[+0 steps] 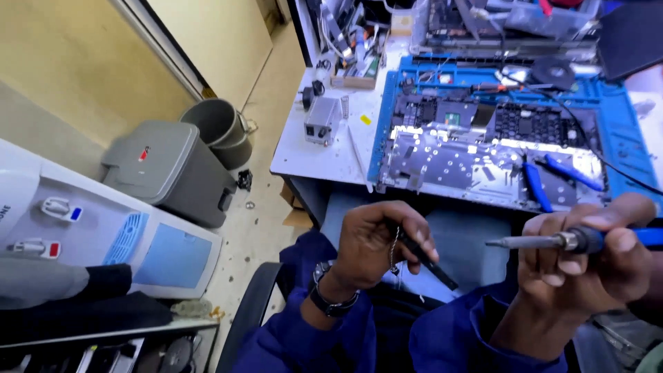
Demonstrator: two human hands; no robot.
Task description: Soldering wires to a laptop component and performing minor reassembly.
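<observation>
My left hand (378,242) is closed around black tweezers (429,261) and a thin strand of solder wire (394,250) that hangs from the fingers. My right hand (595,261) grips a blue-handled soldering iron (552,242), whose metal tip points left toward the left hand. Both hands are held over my lap, below the front edge of the white workbench (324,155). An opened laptop chassis (476,148) with exposed boards lies on a blue work mat (621,117) just beyond the hands.
Blue-handled pliers (535,185) rest on the chassis. A small grey box (322,119) sits on the bench's left part, with cluttered electronics behind. To the left on the floor stand a grey lidded bin (169,169), a bucket (219,124) and a white water dispenser (90,221).
</observation>
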